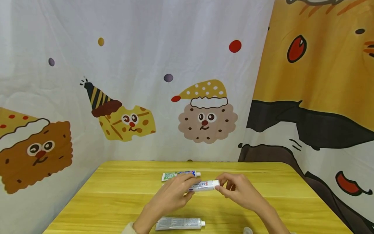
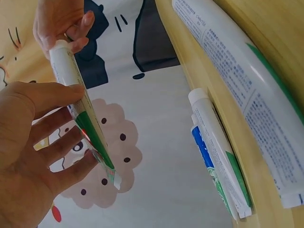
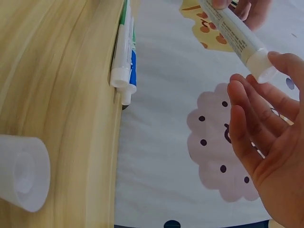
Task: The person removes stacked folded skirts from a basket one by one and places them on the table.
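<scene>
Wooden table, hands holding tube

Left hand grips tube, thumb across it; green patch toward crimped end. Right hand touches its cap. Printed tube (text too small to read) on table. Beyond, capped white tube beside blue-green tube. Curtain behind, cookie print on it.
</scene>
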`<state>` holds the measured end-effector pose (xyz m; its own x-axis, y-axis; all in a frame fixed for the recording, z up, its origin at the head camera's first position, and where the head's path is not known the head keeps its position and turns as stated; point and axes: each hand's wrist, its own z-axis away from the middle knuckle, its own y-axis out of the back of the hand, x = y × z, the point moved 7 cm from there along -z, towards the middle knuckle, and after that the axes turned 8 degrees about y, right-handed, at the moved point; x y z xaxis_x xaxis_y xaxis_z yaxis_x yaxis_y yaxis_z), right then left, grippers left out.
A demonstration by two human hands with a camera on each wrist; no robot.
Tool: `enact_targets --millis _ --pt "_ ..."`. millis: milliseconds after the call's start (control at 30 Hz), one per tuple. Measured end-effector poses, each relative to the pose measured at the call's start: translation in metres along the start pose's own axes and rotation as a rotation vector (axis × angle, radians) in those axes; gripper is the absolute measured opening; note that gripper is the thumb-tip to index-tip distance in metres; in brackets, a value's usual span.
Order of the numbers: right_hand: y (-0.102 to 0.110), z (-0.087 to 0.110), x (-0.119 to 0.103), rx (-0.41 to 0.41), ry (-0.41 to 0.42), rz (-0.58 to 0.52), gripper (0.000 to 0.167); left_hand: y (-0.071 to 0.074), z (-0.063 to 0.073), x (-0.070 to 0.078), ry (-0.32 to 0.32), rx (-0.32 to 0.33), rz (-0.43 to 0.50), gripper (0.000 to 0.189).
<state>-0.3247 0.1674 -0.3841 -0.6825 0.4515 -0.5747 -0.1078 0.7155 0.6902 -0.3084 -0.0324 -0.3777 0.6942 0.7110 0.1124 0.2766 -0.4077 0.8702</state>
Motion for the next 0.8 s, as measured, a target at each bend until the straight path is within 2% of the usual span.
enact_targets --millis 67,167,267,367,600,800 --pt "0.000 0.001 0.002 -0.014 -0.027 -0.012 0.028 -0.002 0.000 -0.004 0.013 -0.012 0.026 0.041" --pt "0.001 0.002 0.005 -0.052 -0.068 -0.029 0.037 -0.009 0.001 -0.017 0.077 -0.065 0.079 0.044" --pt "0.000 0.003 0.008 -0.090 -0.093 -0.037 0.040 -0.018 0.003 -0.031 0.150 -0.121 0.119 0.046" --pt "0.000 0.004 0.010 -0.114 -0.091 -0.031 0.038 -0.026 0.005 -0.042 0.190 -0.156 0.132 0.046" --pt "0.002 0.005 0.012 -0.134 -0.086 -0.026 0.033 -0.038 0.009 -0.056 0.204 -0.217 0.141 0.036" --pt "0.004 0.005 0.011 -0.126 -0.072 0.004 0.030 -0.050 0.015 -0.063 0.201 -0.250 0.120 0.036"
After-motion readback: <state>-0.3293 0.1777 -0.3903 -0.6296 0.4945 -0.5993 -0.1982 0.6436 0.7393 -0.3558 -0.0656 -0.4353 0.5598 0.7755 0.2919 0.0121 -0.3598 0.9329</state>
